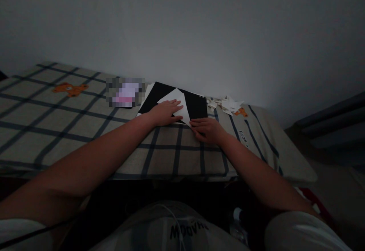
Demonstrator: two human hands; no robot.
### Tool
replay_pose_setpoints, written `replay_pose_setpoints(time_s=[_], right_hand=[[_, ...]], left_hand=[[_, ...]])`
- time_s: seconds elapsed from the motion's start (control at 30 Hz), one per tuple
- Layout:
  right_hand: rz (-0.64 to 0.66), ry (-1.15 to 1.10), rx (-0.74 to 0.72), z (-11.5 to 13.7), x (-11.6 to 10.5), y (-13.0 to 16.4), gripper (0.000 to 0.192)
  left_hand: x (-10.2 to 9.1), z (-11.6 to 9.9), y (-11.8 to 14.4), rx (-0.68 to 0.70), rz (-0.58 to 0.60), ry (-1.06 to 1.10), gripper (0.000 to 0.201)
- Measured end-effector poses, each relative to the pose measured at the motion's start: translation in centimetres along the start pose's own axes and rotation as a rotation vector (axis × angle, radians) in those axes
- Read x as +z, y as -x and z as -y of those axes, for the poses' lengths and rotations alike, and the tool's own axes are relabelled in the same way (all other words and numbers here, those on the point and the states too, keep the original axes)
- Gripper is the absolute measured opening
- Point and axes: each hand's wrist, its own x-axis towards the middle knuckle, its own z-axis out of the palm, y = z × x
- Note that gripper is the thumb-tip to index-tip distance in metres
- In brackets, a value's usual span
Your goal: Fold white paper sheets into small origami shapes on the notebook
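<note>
Dimly lit, the left hand (pixel 165 113) lies flat, fingers spread and gripping nothing, on a folded white sheet of paper (pixel 177 104) that rests on a black board (pixel 196 104) at the far edge of the checked surface (pixel 71 129), near the wall. Beside it, the right hand (pixel 207 129) presses the sheet's near corner with its fingers curled low, pinning rather than grasping. Small torn paper scraps (pixel 228 104) lie just right of the board.
</note>
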Motion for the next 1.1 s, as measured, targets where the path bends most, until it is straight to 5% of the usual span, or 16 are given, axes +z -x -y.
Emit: replay_pose_setpoints(time_s=[0.17, 0.33, 0.57, 0.87, 1.1], right_hand=[[-0.046, -0.02, -0.045, -0.2, 0.1, 0.4, 0.025], [-0.136, -0.137, 0.15, -1.3, -0.3, -0.5, 0.03], [0.118, 0.099, 0.242, -1.6, 0.1, -3.4, 0.039], [0.231, 0.244, 0.367, -2.4, 0.7, -6.5, 0.043], [0.246, 0.178, 0.407, -5.3, 1.4, -8.9, 0.042]], left_hand=[[0.1, 0.1, 0.1, 0.003, 0.002, -0.014, 0.064], [0.1, 0.1, 0.1, 0.008, 0.007, -0.018, 0.065], [0.4, 0.4, 0.0, 0.013, -0.008, -0.016, 0.065], [0.2, 0.4, 0.1, 0.019, 0.008, -0.033, 0.063], [0.3, 0.4, -0.1, 0.015, 0.002, -0.044, 0.065]])
